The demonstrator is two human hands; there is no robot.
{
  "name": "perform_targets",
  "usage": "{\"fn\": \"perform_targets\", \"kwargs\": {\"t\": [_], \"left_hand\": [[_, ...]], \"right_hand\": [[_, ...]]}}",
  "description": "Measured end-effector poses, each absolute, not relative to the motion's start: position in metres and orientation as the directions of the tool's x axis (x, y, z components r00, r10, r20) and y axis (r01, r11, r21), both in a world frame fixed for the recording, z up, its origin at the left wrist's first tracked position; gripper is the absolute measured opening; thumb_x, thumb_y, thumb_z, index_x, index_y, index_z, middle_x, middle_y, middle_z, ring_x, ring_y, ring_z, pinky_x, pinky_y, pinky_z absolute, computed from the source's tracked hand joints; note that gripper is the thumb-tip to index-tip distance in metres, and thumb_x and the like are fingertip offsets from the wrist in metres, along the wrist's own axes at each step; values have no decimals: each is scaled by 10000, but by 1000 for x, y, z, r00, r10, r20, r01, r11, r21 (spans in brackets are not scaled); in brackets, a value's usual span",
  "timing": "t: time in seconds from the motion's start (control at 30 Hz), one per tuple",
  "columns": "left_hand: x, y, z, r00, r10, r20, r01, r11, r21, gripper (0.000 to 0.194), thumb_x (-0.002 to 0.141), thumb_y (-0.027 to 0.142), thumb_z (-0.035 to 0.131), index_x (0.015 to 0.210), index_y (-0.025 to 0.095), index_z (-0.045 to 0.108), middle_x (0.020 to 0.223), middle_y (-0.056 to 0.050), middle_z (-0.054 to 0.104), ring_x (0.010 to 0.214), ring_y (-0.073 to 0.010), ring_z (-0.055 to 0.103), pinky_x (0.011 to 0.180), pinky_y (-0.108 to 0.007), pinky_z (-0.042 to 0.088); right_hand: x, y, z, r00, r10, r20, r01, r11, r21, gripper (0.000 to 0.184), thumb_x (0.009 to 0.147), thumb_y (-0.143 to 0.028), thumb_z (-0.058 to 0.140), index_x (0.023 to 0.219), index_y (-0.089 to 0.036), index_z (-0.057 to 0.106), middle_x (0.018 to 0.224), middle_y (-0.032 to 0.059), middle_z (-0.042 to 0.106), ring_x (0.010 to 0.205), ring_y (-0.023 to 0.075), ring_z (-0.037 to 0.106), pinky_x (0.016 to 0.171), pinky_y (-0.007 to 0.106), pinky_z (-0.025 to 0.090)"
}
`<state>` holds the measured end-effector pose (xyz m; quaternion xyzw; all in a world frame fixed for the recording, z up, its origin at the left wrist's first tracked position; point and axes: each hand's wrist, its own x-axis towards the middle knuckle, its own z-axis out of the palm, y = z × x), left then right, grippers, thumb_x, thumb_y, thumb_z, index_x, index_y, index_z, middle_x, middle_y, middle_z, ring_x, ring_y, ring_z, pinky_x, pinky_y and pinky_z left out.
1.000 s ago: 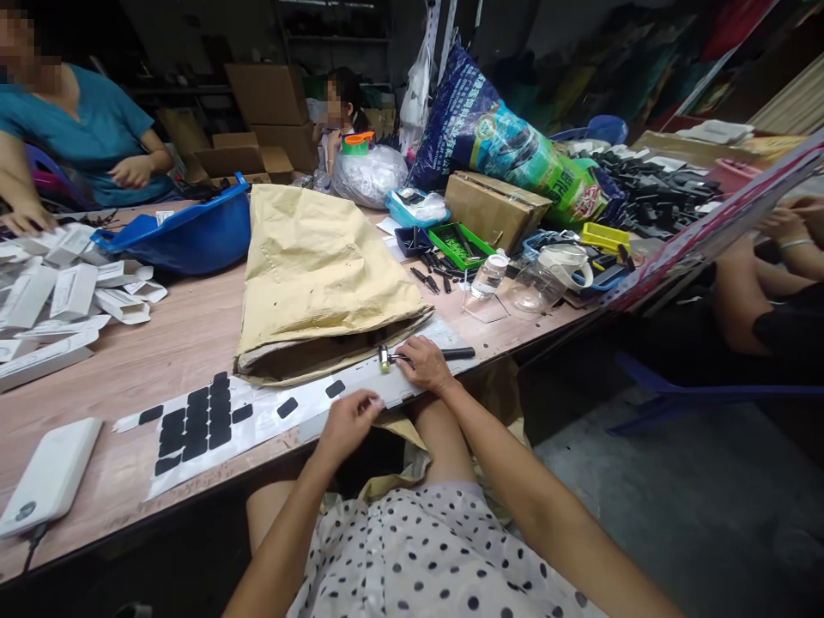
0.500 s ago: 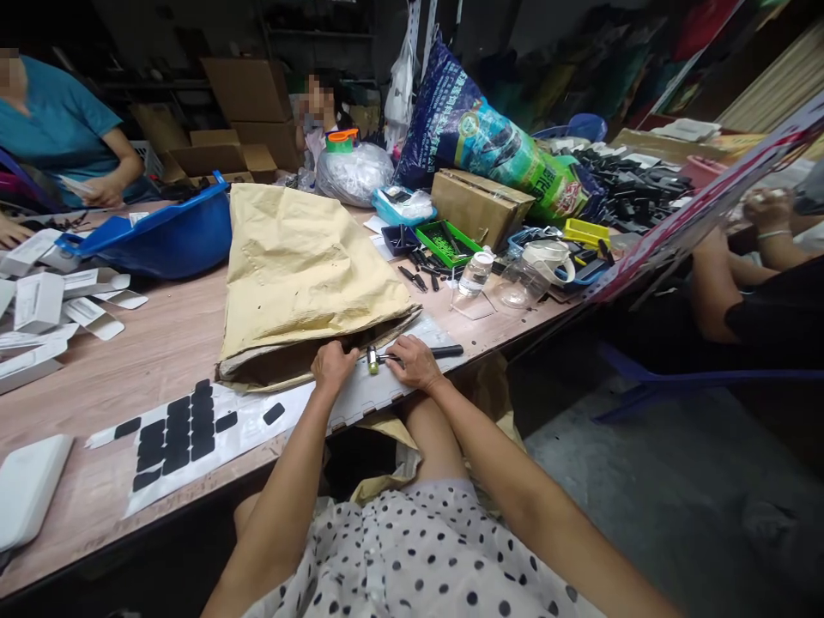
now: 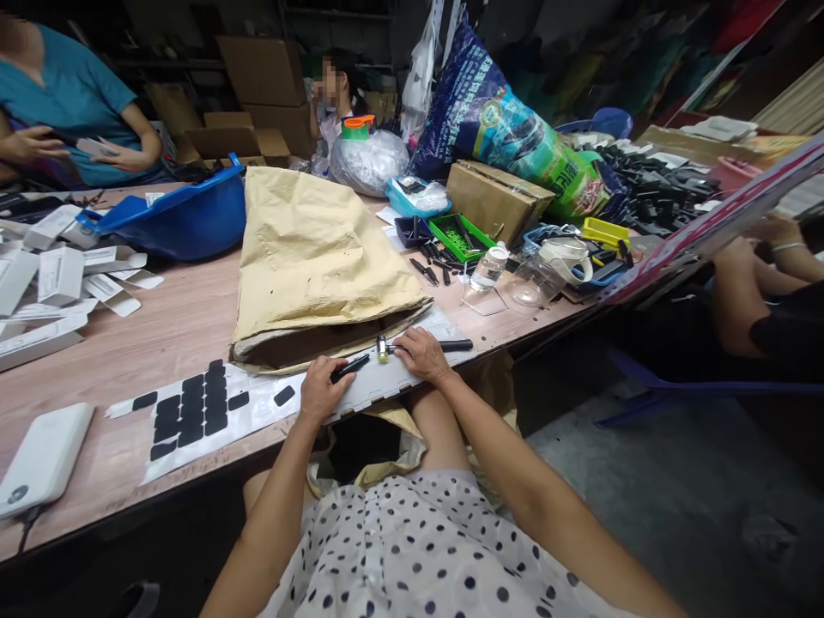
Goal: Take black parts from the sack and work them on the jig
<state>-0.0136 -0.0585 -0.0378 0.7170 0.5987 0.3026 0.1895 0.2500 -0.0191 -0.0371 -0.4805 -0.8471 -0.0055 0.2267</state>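
Observation:
My left hand [image 3: 322,386] is closed on a thin black stick-like part [image 3: 351,367] at the mouth of a tan paper sack [image 3: 315,249] lying on the wooden table [image 3: 173,326]. My right hand [image 3: 421,354] rests curled on a small hammer [image 3: 399,347] with a black handle and a pale green head. Both hands lie over a white backing sheet [image 3: 257,403] that carries several black pads [image 3: 193,414] at its left end.
A white power bank [image 3: 42,459] lies at the near left. White cartons [image 3: 57,275] and a blue basin [image 3: 177,223] sit further left. Trays, a jug [image 3: 554,266], a brown box [image 3: 493,202] and black parts crowd the right. Other people sit around the table.
My left hand went from the sheet's near edge up to the sack's mouth, then drew back holding a black stick-like part. My right hand stayed on the hammer.

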Motion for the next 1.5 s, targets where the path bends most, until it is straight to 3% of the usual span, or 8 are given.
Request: {"fn": "perform_targets", "kwargs": {"t": [0.13,0.3,0.5,0.73,0.93,1.27,1.5], "left_hand": [[-13,-57,-39,91,977,194,736,-197,647,172,828,356,640,946,261,721,888,-22,633,914,-225,610,799,-330,507],[-10,-53,-42,86,982,170,714,-180,676,173,811,330,664,951,274,749,865,-15,624,929,-226,606,823,-335,504],[-7,-50,-43,52,989,138,695,-135,707,162,778,292,701,924,281,770,855,-6,622,903,-213,597,825,-332,494],[-3,-51,-41,17,992,124,697,-101,710,150,763,290,711,895,313,778,831,3,615,878,-208,588,774,-316,488],[-3,-50,-41,13,991,132,692,-105,714,165,758,308,712,906,322,784,847,1,628,900,-215,598,809,-330,502],[-3,-52,-37,23,991,129,713,-107,693,182,768,279,687,923,310,776,863,-5,642,915,-219,606,817,-332,505],[-4,-55,-33,50,992,120,755,-116,645,190,756,302,698,937,280,751,894,-14,637,942,-234,605,837,-342,505]], "right_hand": [[252,-21,-36,-441,782,441,791,571,-222,175,978,-273,539,1011,-227,705,906,71,639,872,220,557,774,331,451],[231,-37,-29,-380,766,518,743,587,-323,266,1026,-313,448,1118,-261,693,953,70,649,920,206,600,827,311,508],[195,-54,-20,-415,775,476,673,614,-412,274,1034,-321,451,1178,-282,681,950,52,660,919,175,633,838,262,526],[191,-56,-19,-450,792,413,698,601,-389,251,1019,-296,475,1122,-257,700,905,50,657,870,171,634,777,248,518],[199,-56,-16,-371,817,442,704,558,-440,255,1019,-291,470,1129,-271,699,943,50,660,905,174,635,813,257,517],[215,-47,-23,-327,828,456,730,528,-434,257,1013,-289,464,1113,-286,700,938,44,668,905,179,632,806,262,516],[247,-15,-26,-402,808,431,779,549,-303,201,984,-257,517,1037,-270,710,930,50,659,906,196,596,807,293,479]]}}
